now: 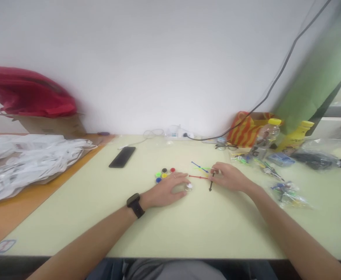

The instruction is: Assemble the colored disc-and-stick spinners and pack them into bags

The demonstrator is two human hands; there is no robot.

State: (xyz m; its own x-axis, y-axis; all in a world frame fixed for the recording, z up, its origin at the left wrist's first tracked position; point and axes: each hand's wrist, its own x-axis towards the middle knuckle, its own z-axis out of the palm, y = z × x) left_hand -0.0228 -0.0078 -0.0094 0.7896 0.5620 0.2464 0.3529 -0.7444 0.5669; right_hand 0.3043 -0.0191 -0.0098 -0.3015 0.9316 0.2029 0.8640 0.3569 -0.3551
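My left hand (167, 189), with a black watch on the wrist, rests on the pale green table (188, 225) with its fingers pinched round a small white piece (189, 186). Just beyond it lie several small coloured round caps (164, 174): green, black, red, blue and yellow. My right hand (228, 177) is closed on a thin black stick (211, 182) that points down toward the table. A red stick (197, 177), a blue stick (199, 166) and a green stick (203, 168) lie between and behind the two hands.
A black phone (122, 156) lies at the back left. White plastic bags (27, 159) and a red bag on a cardboard box (30, 93) fill the left. Glasses (226, 146), bottles (265, 140), plastic packets (287, 192) and a cable crowd the back right.
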